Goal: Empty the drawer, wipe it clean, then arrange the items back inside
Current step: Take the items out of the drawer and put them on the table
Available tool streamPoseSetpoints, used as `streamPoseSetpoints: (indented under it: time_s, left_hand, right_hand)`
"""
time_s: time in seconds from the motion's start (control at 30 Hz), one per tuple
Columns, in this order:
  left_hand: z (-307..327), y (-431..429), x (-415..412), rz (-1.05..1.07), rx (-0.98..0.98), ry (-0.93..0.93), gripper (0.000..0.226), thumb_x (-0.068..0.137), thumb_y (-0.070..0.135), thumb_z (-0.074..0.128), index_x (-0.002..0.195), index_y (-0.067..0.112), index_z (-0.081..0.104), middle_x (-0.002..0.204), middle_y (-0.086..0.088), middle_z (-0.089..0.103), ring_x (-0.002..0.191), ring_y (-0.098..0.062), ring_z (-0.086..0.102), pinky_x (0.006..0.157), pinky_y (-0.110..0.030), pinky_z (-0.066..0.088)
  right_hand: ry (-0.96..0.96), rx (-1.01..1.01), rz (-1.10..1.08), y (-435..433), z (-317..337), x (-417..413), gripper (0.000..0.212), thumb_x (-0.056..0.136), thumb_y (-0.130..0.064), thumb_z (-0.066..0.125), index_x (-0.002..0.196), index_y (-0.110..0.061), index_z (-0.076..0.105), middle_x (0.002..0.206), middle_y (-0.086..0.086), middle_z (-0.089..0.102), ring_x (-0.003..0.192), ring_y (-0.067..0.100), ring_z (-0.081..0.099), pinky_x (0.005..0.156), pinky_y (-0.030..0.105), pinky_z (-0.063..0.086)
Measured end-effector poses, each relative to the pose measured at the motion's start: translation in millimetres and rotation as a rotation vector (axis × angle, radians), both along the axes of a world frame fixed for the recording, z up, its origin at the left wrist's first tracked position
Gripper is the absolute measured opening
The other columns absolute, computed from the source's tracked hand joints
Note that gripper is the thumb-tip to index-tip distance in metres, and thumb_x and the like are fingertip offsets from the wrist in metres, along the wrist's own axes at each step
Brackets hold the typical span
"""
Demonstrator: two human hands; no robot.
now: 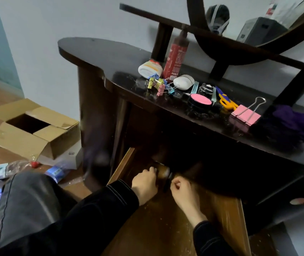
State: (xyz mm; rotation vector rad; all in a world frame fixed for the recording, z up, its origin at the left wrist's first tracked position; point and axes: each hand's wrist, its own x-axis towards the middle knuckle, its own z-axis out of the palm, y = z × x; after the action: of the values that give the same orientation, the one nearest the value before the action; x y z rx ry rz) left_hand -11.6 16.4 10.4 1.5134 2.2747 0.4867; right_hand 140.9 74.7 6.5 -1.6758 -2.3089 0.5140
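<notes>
The wooden drawer (227, 215) is pulled out below the dark dresser top (99, 52), and its dusty floor shows specks. Both my hands reach into it. My left hand (145, 183) grips the body of a brown jar (163, 172) lying on its side. My right hand (182, 189) has its fingers curled at the jar's black lid (167, 184). On the dresser top stand or lie a white bottle (150, 68), a red bottle (175, 58), small coloured binder clips (159, 85), a white case (183, 82), a pink-lidded tin (201, 102), scissors (225, 101), a large pink binder clip (246, 114) and a purple cloth (299, 124).
A round mirror (258, 21) rises behind the dresser. An open cardboard box (34, 128) sits on the floor to the left, with plastic bottles (55, 172) and litter around my knee (29, 200). The back of the drawer is dark under the top.
</notes>
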Motion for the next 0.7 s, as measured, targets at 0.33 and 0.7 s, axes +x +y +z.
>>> streamPoseSetpoints:
  time_s: [0.33,0.7]
  left_hand:
    - [-19.2,13.4,-8.4,-0.028,-0.036,-0.113,0.061,0.09,0.003,0.059,0.143,0.017,0.031,0.11,-0.008,0.056,0.085,-0.017,0.05,0.069,-0.03,0.045]
    - [6.0,-8.7,-21.1,0.142,0.002,-0.56,0.029,0.09,0.013,0.055,0.116,0.013,0.041,0.091,-0.001,0.059,0.077,-0.018,0.065,0.057,-0.03,0.054]
  right_hand:
    - [-0.398,-0.034,-0.041,38.8,-13.8,-56.7,0.029,0.102,-0.047,0.046,0.117,-0.029,0.063,0.109,-0.002,0.07,0.103,0.019,0.066,0.077,0.03,0.044]
    - [-0.171,-0.183,-0.145,18.4,1.7,-43.1,0.036,0.089,-0.057,0.055,0.077,-0.024,0.065,0.07,-0.009,0.064,0.071,0.014,0.064,0.062,0.028,0.045]
